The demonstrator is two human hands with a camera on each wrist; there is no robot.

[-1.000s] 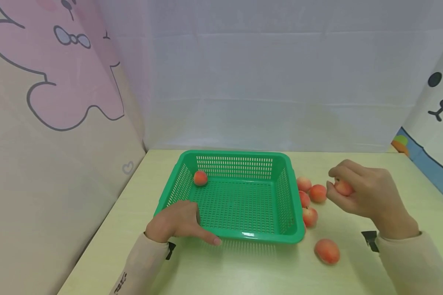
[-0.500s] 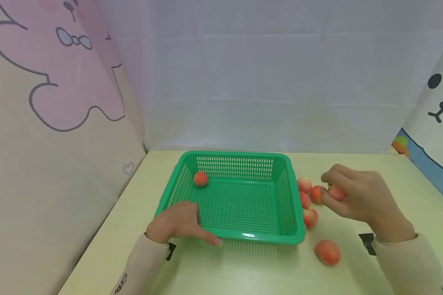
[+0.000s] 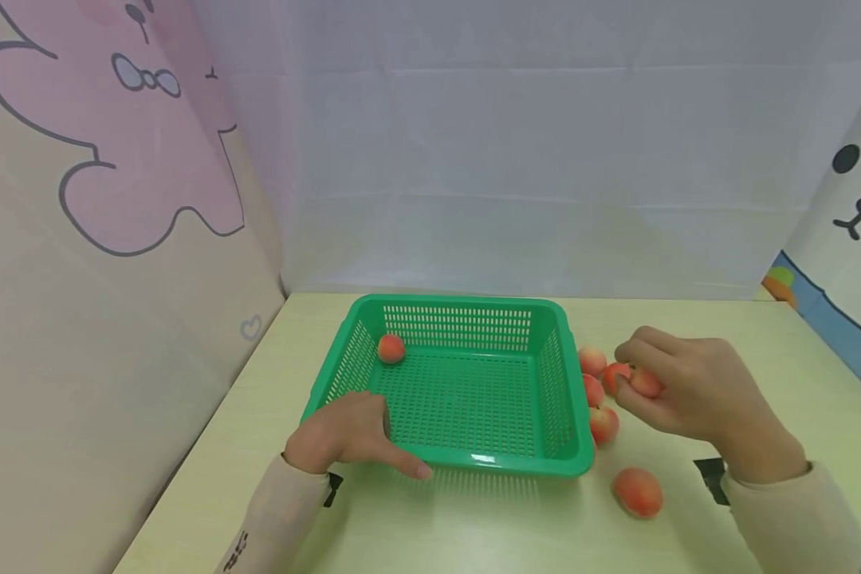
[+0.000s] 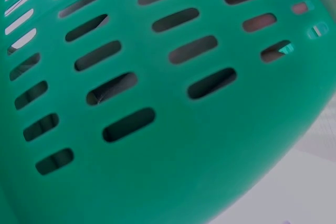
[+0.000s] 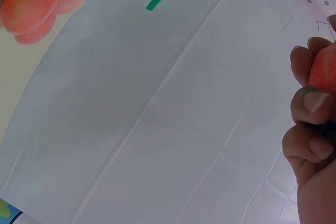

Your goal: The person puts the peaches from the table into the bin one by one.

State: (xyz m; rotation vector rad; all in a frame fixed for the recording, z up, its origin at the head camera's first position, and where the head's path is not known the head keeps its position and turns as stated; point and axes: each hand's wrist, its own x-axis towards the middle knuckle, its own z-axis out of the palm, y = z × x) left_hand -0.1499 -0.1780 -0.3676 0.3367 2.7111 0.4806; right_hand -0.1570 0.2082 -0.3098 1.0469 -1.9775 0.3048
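My right hand (image 3: 699,391) pinches a red-and-yellow peach (image 3: 646,383) between thumb and fingers, to the right of the green basket (image 3: 473,460). In the right wrist view the held peach (image 5: 325,72) shows at the right edge, with curled fingertips (image 5: 315,100) around it. My left hand (image 3: 347,434) grips the basket's near left corner, its thumb lying along the front rim; the other fingers are mostly hidden. The slotted basket wall (image 4: 173,124) fills the left wrist view. One peach (image 3: 391,348) lies inside, at the far left corner.
Several peaches (image 3: 603,425) cluster against the basket's right side, partly hidden by its rim. Another peach (image 3: 638,492) lies alone nearer the front. The pale table (image 3: 473,534) meets a white sheet (image 3: 473,159) behind and a printed bear sheet (image 3: 165,335) on the left.
My right hand has moved left and slightly down with its peach, which now overlaps a peach in the cluster in the head view. The left hand and basket stay in place.
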